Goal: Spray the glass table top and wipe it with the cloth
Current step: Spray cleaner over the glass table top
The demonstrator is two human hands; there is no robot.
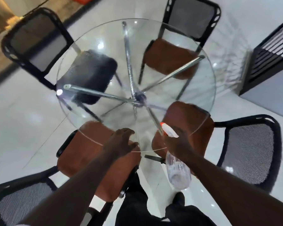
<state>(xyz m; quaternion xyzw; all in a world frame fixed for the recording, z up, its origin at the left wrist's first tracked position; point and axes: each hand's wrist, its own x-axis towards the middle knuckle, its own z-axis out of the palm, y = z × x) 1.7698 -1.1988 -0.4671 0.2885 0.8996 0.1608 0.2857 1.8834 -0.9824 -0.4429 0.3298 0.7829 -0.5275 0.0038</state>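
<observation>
Over the near edge of the glass table top, toward its right side, I am holding the spray bottle in my right hand, fingers wrapped around the neck just under the orange-and-white trigger head. The nozzle is pointing out across the glass and the clear body is hanging back toward me. Only a little liquid is pooling in the low end, so I am judging it light and tail-heavy by a touch. The thin plastic is likely giving under a hard squeeze and turning slick if it gets wet, so the neck is the right place to be gripping, with a finger free for the trigger. My left hand is lying on the glass at the near edge, just beside the bottle hand, fingers loosely spread and holding nothing. I am not seeing the cloth anywhere. The round top itself is stiff and probably heavy, brittle at its rim and slippery once misted, so I am thinking of even, flat pressure rather than leaning on the overhang. A hazy patch toward the left edge is looking like spray already down, though the blur is keeping me from being sure. Chrome spokes are showing through from below, meeting near the middle. Four chairs are tucked under the edges, standing on a pale glossy floor.
</observation>
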